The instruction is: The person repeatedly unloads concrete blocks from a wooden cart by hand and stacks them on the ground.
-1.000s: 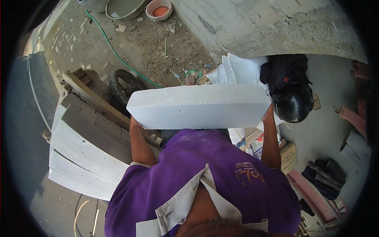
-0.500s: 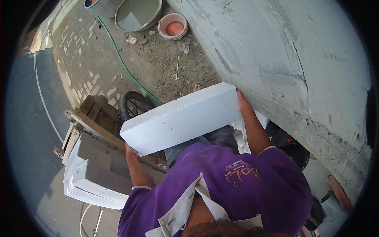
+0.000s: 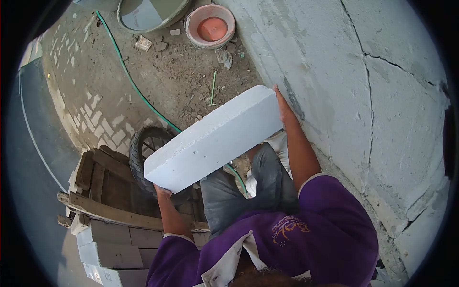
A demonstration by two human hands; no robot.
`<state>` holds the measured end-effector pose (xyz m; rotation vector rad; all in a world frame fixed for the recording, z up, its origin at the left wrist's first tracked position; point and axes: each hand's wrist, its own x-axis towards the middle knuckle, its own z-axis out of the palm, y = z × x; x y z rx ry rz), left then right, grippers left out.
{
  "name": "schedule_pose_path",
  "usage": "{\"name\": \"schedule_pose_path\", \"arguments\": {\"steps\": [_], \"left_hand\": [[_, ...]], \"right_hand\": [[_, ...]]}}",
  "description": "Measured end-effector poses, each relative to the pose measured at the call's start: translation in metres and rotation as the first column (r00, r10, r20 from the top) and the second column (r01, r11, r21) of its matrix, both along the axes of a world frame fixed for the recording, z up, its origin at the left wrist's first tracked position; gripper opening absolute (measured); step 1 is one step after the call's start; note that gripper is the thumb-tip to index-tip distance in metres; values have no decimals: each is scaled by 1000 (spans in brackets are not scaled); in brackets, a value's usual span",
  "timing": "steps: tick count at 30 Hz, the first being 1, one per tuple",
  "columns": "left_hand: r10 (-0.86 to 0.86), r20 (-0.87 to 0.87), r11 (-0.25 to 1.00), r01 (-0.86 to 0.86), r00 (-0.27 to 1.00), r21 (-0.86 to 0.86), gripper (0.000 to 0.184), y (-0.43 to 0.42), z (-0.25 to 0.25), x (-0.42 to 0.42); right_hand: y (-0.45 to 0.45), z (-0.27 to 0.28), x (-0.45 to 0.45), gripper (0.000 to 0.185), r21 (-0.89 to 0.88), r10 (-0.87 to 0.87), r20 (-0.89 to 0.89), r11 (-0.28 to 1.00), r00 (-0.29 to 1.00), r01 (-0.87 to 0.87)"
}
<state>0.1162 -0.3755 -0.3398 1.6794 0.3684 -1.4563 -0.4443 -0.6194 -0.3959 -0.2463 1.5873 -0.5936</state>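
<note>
A long white block [image 3: 215, 138] is held up in front of my body, slanting from lower left to upper right. My left hand [image 3: 163, 192] grips its lower left end, mostly beneath it. At the upper right end, my right hand [image 3: 282, 106] presses against the end face with its fingers pointing up. Both hands bear the block between them. Under it show my grey trousers [image 3: 234, 198] and part of a wheel [image 3: 143, 148].
A wooden cart [image 3: 114, 191] and stacked blocks [image 3: 117, 256] stand at the lower left. A cracked wall [image 3: 344, 95] rises at the right. Ahead are a pink bucket [image 3: 210, 38], a large basin [image 3: 158, 26] and a green hose [image 3: 125, 71] on the dirt ground.
The view has turned; the wall now fills the right side and the helmet and sacks have mostly left view. The block has tilted, its right end higher and farther forward, still in both hands.
</note>
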Motion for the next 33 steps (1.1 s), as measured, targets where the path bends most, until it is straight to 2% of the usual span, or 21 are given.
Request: {"name": "schedule_pose_path", "arguments": {"steps": [1,4,5,6,8,9,11,13,15,17,22,24,25,26,27,28,29,30,31,32,33], "left_hand": [[-27,-6,999,27,1000,-40,60,-5,-13,-2],[-33,29,999,33,999,30,59,-28,-88,6],[9,-163,999,-2,987,45,59,-22,-163,40],[-11,-80,996,18,997,90,60,-57,-163,24],[21,-93,998,-15,995,68,59,-80,-208,31],[-5,-114,1000,6,993,13,60,-96,-225,30],[-25,-141,999,20,990,-35,62,-120,-265,31],[4,-90,1000,-4,996,-7,60,-131,-304,40],[-21,-116,999,16,993,-45,60,-157,-325,36],[-46,-146,996,35,988,-79,59,-175,-343,29],[-117,-78,990,110,990,-92,60,-214,-386,34],[-122,-118,991,115,986,-64,59,-230,-398,34],[-131,-144,991,126,981,-38,59,-236,-403,35],[-177,-87,983,181,980,44,59,-238,-419,38],[-222,-37,966,225,974,126,59,-235,-444,41],[-206,-16,973,207,978,104,61,-230,-476,53],[-194,-17,977,195,981,86,61,-242,-471,48],[-203,-43,977,205,978,61,61,-253,-456,40],[-210,-67,976,214,975,50,62,-256,-442,33],[-202,-69,973,208,977,103,63,-255,-437,33],[-190,-70,966,200,979,162,63,-253,-433,30]], "right_hand": [[-8,-15,5,82,-3,3,49,1000,999,-3],[-27,-57,25,86,9,3,104,1000,995,-4],[-40,-97,32,88,-10,12,103,1000,995,-11],[-48,-120,36,88,10,19,95,1000,995,-21],[-61,-162,45,94,-5,-87,-12,996,996,86],[-70,-178,49,94,0,-80,-24,997,996,80],[-88,-206,58,96,7,47,-380,999,924,-48],[-109,-220,68,96,10,58,-401,998,914,-59],[-129,-246,73,96,-3,65,-429,997,901,-73],[-137,-273,76,92,-149,-20,-626,984,779,-94],[-156,-260,95,88,-134,48,-645,975,763,-175],[-145,-265,105,90,-90,100,-650,974,754,-208],[-129,-268,119,89,-77,146,-745,951,651,-301],[-111,-270,132,88,-53,182,-823,919,539,-391],[-90,-274,136,90,-60,108,-782,967,614,-248],[-78,-280,139,93,-73,13,-739,992,673,-100],[-73,-286,140,93,-90,9,-742,989,670,-113],[-66,-296,143,94,38,-182,-492,972,851,230],[-59,-305,148,96,278,-426,-234,832,874,480],[-58,-316,158,89,231,-609,-100,755,787,614],[-57,-324,165,89,256,-589,-104,763,801,594]]}}
